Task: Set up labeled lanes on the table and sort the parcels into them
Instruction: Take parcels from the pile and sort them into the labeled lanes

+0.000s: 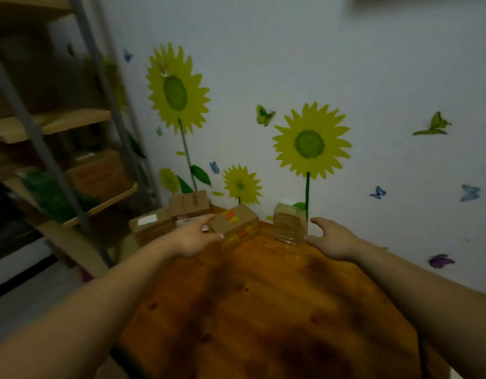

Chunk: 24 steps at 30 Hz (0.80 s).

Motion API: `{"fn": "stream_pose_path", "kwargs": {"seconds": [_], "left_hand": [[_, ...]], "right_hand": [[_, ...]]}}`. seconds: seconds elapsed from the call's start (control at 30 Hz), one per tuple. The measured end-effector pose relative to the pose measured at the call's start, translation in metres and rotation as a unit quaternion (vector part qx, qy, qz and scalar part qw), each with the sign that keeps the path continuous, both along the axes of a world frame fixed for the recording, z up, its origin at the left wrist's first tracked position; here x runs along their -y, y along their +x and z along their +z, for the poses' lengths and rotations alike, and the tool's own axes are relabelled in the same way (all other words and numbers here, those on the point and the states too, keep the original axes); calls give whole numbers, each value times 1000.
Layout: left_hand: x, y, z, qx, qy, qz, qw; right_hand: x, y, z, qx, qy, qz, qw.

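Several cardboard parcels sit at the far end of a wooden table (263, 310). A brown box with yellow and orange tape (236, 224) lies in the middle. My left hand (194, 237) is open beside its left end, thumb and fingers spread at the box's edge. A small box wrapped in clear tape (288, 224) stands upright to the right. My right hand (330, 237) is open just right of it, fingertips close to its side. Two more boxes, one with a white label (150, 224) and one plain (189, 203), lie at the far left.
A white wall with sunflower and butterfly stickers (310, 143) rises directly behind the parcels. A wooden shelf rack (72, 121) with boxes and green bags stands to the left of the table. The frame is dim and blurred.
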State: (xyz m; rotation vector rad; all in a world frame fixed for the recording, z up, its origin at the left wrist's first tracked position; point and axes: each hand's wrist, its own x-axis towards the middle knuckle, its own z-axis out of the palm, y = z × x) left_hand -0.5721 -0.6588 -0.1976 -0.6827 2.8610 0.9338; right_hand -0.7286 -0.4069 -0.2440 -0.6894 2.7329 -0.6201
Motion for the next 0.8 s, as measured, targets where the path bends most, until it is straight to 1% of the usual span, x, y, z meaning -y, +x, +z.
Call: {"fn": "stream_pose_path", "kwargs": {"seconds": [0.17, 0.33, 0.5, 0.6, 0.7, 0.73, 0.8], "left_hand": [[33, -107, -12, 20, -8, -63, 998], [47, -222, -54, 60, 14, -125, 990], [43, -317, -110, 99, 70, -170, 978], [41, -358, -140, 112, 130, -161, 972], [43, -380, -169, 103, 213, -140, 961], [45, -387, -180, 100, 232, -145, 957], [48, -395, -196, 100, 268, -162, 944]], "right_hand": [[14, -53, -18, 75, -52, -107, 990], [28, -95, -36, 117, -88, -193, 970], [56, -130, -58, 149, -107, -284, 941], [80, -153, -76, 178, -134, -325, 919], [110, -172, -90, 177, -155, -369, 899], [120, -176, -95, 175, -166, -373, 896], [136, -183, -107, 200, -199, -374, 884]]}}
